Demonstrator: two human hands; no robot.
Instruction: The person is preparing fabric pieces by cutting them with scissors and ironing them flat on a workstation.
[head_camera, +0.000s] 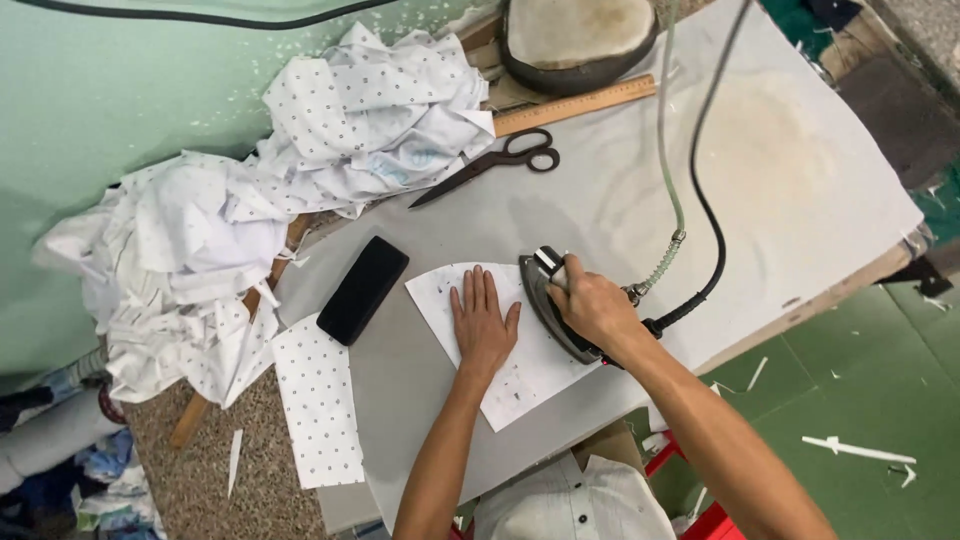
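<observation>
Clenched around the handle of a steam iron, the right hand holds it with its soleplate down on a curved piece of white dotted fabric. Flat and open, the left hand presses its palm and spread fingers on the same piece, just to the left of the iron, grasping nothing. That fabric piece lies on the grey padded ironing table, at its near edge, with one corner reaching over the edge.

From the right end of the iron a black cable and a pale green hose rise toward the far side of the table and out of the top of the view. To the left of the fabric piece, a black oblong block lies at a slant on the table. Nearer and further left, a narrow strip of the same dotted cloth hangs partly off the table edge. A large heap of crumpled dotted pieces fills the far left of the table and spills off it. Black-handled scissors lie closed beside the heap, and a wooden ruler lies just beyond them. At the far edge sits a round worn pad with a dark rim.
</observation>
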